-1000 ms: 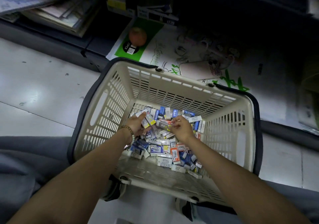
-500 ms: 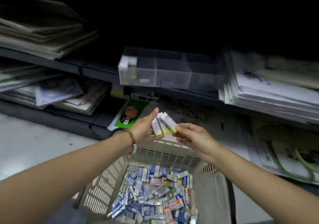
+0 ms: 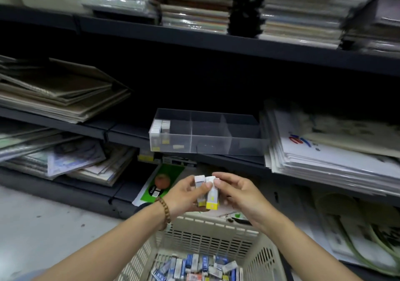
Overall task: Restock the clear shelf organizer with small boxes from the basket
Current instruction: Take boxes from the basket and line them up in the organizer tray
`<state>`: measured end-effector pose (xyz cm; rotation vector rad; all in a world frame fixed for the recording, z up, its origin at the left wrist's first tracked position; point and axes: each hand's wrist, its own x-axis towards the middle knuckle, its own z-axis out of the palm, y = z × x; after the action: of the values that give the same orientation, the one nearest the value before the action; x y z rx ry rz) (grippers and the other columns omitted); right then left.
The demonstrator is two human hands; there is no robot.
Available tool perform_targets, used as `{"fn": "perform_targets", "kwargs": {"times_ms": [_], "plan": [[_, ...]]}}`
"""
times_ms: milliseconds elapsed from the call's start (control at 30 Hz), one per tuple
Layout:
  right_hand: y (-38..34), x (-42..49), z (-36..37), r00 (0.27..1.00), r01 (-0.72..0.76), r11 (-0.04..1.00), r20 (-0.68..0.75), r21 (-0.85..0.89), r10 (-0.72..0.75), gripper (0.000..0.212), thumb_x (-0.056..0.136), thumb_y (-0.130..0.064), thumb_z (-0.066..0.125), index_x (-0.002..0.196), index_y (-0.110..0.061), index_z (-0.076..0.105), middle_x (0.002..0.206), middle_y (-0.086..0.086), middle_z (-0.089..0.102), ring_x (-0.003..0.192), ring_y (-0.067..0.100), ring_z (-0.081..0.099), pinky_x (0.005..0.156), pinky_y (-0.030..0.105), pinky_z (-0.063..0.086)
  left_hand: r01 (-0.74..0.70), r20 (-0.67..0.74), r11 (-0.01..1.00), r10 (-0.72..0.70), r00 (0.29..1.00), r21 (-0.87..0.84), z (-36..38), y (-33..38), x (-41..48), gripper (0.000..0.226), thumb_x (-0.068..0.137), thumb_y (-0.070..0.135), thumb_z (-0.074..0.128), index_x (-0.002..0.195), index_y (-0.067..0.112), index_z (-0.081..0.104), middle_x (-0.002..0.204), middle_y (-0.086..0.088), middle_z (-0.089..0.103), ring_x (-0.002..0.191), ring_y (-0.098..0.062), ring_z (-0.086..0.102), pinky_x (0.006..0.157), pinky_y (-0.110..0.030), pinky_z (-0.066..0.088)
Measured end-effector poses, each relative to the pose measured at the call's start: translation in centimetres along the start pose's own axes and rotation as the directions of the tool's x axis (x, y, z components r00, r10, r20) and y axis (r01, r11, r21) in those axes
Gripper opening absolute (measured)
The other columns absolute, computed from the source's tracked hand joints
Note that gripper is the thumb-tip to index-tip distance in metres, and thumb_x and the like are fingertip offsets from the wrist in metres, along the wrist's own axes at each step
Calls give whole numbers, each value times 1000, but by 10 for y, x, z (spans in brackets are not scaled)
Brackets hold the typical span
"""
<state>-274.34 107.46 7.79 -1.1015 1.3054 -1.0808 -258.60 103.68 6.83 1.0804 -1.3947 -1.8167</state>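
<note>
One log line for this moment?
left hand: holds yellow-ended boxes | right hand: pinches their tops | organizer: left compartment partly stocked | basket: holds loose boxes

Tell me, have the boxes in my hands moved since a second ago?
Yes. The boxes rose out of the basket; the left hand and right hand now hold them above its far rim, below the organizer.

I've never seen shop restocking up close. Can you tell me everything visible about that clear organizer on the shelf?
The clear organizer is a long, open-topped tray of see-through plastic, split by two dividers into three side-by-side compartments. It sits on a dark shelf, close beside a stack of papers on its right. A few white boxes stand at the left compartment's left end; the other two compartments look empty. Small pale tags show low at its front wall.
</note>
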Motion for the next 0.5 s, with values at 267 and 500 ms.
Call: {"fn": "perform_targets", "kwargs": {"times_ms": [267, 500], "plan": [[-4, 16, -2, 1000, 7, 996, -3, 91, -7, 22, 87, -9, 60, 108, -4, 65, 85, 10, 72, 68, 13, 64, 56, 16, 50, 60, -22, 973, -66, 998, -223, -8, -1, 5, 22, 98, 14, 40, 110, 5, 56, 98, -12, 68, 81, -17, 68, 68, -25, 58], [-4, 12, -3, 998, -24, 980, 62, 197, 12, 26, 87, -7, 58, 112, -1, 63, 95, 14, 69, 76, 15, 63, 63, 17, 52, 122, 38, 962, -116, 993, -243, -11, 2, 10, 44, 94, 39, 43, 116, 4, 58, 101, -12, 71, 89, -20, 70, 71, -26, 57]]}}
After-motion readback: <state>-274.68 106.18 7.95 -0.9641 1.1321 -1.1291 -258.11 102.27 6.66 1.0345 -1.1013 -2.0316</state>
